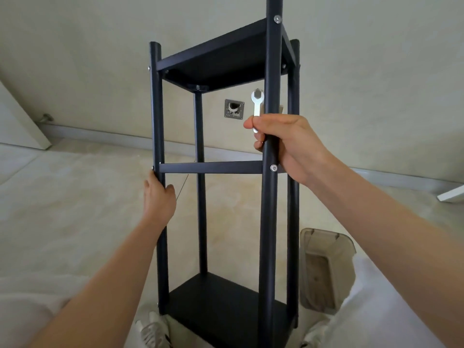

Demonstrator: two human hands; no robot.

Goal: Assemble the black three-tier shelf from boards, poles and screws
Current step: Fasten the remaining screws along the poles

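Matt black poles [270, 197] and boards [221, 305], bright silvery metal on the screws [273, 168] and the flat wrench [256, 106], a smoky translucent plastic bin [326, 262] lower right, and smooth pale stone-look floor [75, 197].

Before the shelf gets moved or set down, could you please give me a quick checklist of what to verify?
1. Left hand grips the near left pole: ok.
2. Right hand grips the near right pole: ok.
3. Wrench pinched in the right hand, not loose: ok.
4. All three boards fitted, including the top board: ok.
5. Screw at the middle board tight: cannot tell.
6. Plastic bin on the floor clear of the shelf's right side: not ok, close beside it.
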